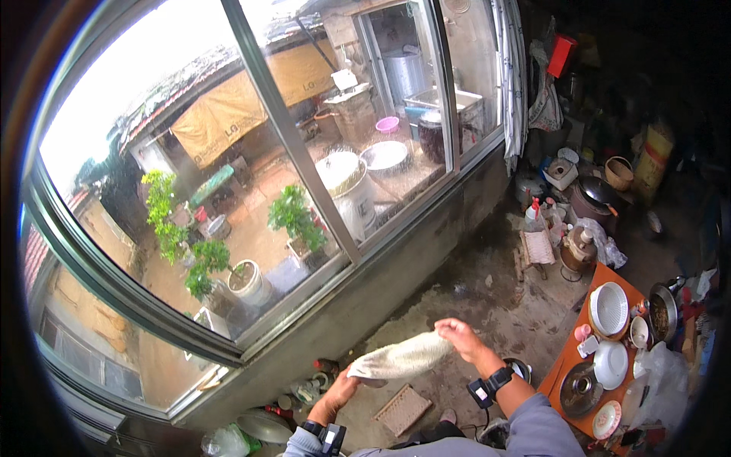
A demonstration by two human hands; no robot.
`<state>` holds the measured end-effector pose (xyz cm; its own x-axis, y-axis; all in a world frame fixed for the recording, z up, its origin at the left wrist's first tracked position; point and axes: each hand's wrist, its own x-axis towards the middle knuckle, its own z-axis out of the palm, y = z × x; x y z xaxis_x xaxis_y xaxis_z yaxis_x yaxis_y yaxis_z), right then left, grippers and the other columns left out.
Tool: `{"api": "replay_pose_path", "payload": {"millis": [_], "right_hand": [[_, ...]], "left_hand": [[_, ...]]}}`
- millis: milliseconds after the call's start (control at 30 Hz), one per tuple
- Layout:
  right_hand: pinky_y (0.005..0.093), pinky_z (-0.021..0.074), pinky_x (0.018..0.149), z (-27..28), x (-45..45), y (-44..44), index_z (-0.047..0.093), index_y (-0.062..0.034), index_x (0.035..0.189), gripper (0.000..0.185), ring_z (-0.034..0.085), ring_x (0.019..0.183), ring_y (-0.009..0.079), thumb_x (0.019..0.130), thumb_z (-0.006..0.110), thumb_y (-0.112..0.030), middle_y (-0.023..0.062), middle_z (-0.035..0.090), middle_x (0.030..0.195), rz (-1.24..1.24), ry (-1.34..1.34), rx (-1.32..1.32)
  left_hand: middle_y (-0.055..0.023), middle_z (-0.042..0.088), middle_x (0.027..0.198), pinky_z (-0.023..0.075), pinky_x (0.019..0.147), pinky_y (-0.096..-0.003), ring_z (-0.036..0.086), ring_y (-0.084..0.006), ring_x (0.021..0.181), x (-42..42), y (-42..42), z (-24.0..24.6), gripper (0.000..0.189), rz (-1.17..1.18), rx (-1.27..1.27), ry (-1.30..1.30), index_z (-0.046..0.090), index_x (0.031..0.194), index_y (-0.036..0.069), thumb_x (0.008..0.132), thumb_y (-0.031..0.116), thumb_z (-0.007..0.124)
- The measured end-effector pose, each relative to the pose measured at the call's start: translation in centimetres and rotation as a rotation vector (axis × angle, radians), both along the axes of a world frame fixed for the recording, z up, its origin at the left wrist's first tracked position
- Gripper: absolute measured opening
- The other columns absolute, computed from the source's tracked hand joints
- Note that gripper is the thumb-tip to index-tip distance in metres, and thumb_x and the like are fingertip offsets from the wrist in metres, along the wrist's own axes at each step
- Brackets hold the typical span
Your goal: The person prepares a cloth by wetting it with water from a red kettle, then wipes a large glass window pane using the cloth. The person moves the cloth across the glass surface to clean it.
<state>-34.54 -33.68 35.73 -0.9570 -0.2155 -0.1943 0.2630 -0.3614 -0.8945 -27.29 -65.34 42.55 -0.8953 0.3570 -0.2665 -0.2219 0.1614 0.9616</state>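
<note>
A pale whitish cloth [401, 356], which looks like a towel, is stretched out in mid-air before me, above the floor. My left hand [340, 389] grips its left end, and my right hand [461, 339] pinches the far right end. The cloth droops a little near my left hand, where its darker underside shows. Both wrists carry dark straps with small devices. Below the cloth a low stool with a woven seat [403, 409] stands on the floor.
A sliding window [348, 251] runs along the left, above a concrete wall [394, 280]. At the right is an orange table [557, 371] with a white basket [609, 308], bowls and lids. Bottles and a basin [265, 425] lie by the wall; another woven stool [537, 247] stands farther off.
</note>
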Motion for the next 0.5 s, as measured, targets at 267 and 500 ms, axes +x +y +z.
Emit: {"api": "replay_pose_path", "payload": {"millis": [267,500], "right_hand": [[0.0245,0.0441,0.080,4.9,3.5,-9.2,0.057,0.0001,0.104,0.025,0.054,0.089,0.0104,0.083,0.059,-0.013,0.0050,0.059,0.097,0.134,0.069,0.150],[0.0262,0.0417,0.084,11.7,5.5,-16.5,0.053,-0.0032,0.111,0.031,0.052,0.092,0.0100,0.082,0.057,-0.012,0.0044,0.058,0.100,0.805,0.249,-0.213]], "left_hand": [[-0.0038,0.049,0.124,0.0381,0.092,-0.0360,0.047,-0.0201,0.111,7.3,-5.6,-0.7,0.038,0.083,-0.001,0.060,0.043,0.126,0.008,0.090,0.021,0.041],[-0.0081,0.046,0.127,0.0395,0.094,-0.0393,0.047,-0.0240,0.114,8.3,-6.4,-0.7,0.044,0.483,0.878,-0.382,0.040,0.126,0.005,0.093,0.033,0.031]]}}
